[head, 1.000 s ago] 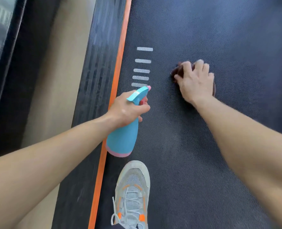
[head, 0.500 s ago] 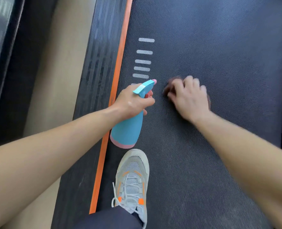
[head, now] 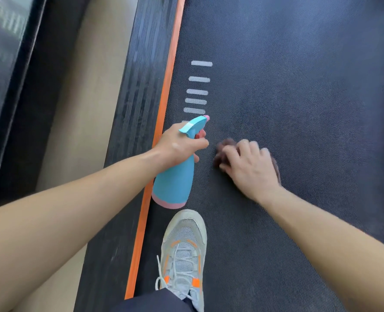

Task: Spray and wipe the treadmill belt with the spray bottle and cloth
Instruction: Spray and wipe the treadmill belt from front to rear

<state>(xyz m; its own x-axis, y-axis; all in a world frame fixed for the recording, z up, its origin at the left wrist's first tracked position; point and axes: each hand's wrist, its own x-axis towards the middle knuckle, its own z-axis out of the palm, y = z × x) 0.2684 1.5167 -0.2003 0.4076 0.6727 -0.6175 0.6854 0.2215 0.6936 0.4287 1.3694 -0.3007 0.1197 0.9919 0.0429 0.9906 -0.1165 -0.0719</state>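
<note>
Trouble is most likely coming from how close the two hands are working. The right hand (head: 249,167) is pressing the dark cloth (head: 224,146) flat onto the treadmill belt (head: 299,86), fingers spread over it, not bunching it. It's motion-blurred, and most of the cloth is hiding under the palm. The left hand (head: 177,145) is gripping the neck of the blue spray bottle (head: 175,183), w/ one finger lying by the pink trigger. Can't tell if it's squeezing. The bottle is hanging just beside the wiping hand, its base over the orange strip (head: 161,109) at the belt's left edge. Can't tell whether it's touching down.

Risks, as I'm judging them:
- A wide wipe stroke to the left is liable to be knocking knuckles into the bottle, jolting the grip or firing a stray squirt.
- The nozzle is pointing fwd toward the white marks (head: 197,92), not at the cloth, so a squeeze could be wetting belt ahead of the wiped patch. Aimed a bit left, it's spraying the side rail (head: 137,86) or the floor (head: 74,109).
- The cloth is only being pinned, not gripped, so on the textured belt it could be dragging, folding and sliding out from under the palm.
- The shoe (head: 184,244) is standing on the belt right behind the bottle. Wet belt means slip risk, plus sole prints on cleaned area.
- The person is leaning fwd over the belt, so if it's rolling freely, balance is going.
</note>
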